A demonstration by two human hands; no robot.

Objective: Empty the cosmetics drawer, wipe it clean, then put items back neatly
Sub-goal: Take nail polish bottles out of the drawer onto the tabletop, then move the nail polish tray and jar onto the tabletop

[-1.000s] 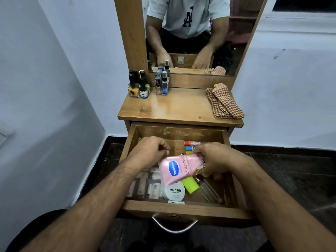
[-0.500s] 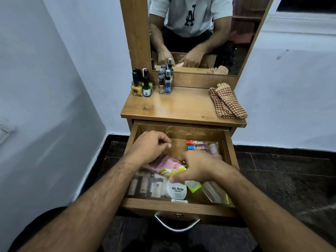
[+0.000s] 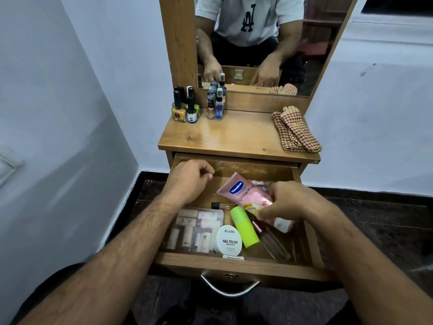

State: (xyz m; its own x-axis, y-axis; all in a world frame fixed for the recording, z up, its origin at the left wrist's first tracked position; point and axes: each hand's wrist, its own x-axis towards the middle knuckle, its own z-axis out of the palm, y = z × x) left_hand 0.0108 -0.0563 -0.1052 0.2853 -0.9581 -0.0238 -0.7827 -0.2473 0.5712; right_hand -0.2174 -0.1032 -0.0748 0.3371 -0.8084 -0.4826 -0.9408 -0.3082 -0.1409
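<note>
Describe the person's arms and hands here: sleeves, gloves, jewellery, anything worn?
Both forearms are bare to the bottom edge of the frame, with visible hair; no sleeves reach them. The left hand and right hand wear no gloves, and no rings, watch or bands show on the visible sides. The mirror reflects short white sleeves ending above the elbows.

Tube (image 3: 243, 192) and tin (image 3: 229, 241) in drawer (image 3: 234, 263); bottles (image 3: 196, 105) and cloth (image 3: 295, 130) above.

mirror (image 3: 269, 43) above, dark floor (image 3: 386, 219) below
</note>
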